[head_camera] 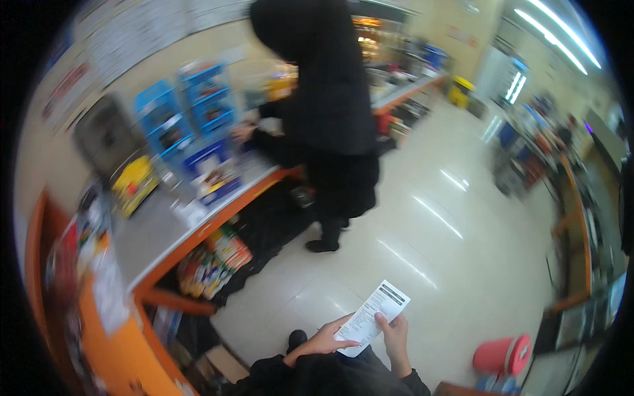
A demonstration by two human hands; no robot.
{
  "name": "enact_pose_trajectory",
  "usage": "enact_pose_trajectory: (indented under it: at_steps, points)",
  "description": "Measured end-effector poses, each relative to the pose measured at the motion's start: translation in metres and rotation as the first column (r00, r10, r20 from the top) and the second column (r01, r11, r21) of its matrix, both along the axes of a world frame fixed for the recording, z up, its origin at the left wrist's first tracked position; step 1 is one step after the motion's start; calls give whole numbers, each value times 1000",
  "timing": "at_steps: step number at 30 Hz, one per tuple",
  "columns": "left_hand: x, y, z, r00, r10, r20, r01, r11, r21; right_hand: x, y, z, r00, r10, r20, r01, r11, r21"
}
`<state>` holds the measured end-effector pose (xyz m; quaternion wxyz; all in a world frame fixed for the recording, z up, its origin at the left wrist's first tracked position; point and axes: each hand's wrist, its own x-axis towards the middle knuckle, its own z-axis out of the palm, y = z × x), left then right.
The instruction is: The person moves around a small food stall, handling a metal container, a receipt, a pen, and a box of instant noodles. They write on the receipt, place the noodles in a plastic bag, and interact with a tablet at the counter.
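A long white paper slip with printed writing [372,317] is held between both hands, low in the middle of the head view. My left hand [333,337] grips its lower left edge, thumb over the front. My right hand [395,334] pinches its right edge, thumb on the print. Beneath the paper are my dark clothes and the tiled floor [317,282].
A person in black [332,109] stands at the grey-topped counter [148,237], near blue drawer racks [163,119] and a yellow item [133,183]. Bags [213,262] lie under the counter. A pink bin [501,354] stands lower right; an orange-edged counter [579,222] runs along the right.
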<state>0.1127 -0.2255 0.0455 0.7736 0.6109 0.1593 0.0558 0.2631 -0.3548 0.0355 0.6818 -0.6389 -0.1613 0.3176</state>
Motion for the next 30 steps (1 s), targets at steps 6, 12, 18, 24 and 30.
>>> enact_pose_trajectory:
  at_steps: [6, 12, 18, 24, 30]
  points:
    - [54, 66, -45, 893, -432, -127, 422, 901, -98, 13, 29, -38, 919, -393, 14, 393, 915, -93]
    - [188, 54, -61, 816, -541, -202, 559, 828, 39, 135, 11, -48, 850, -526, 40, 526, 851, 7]
    - [350, 37, -33, 797, -552, -244, 574, 819, 20, 294, -19, -2, 817, -558, 147, 551, 830, 85]
    - [515, 25, -46, 708, -652, -272, 673, 739, -17, 432, -26, -21, 741, -662, 111, 654, 749, 105]
    - [724, 1, -33, 473, -832, -290, 880, 458, 123, 584, -79, -22, 442, -872, 211, 875, 471, 111]
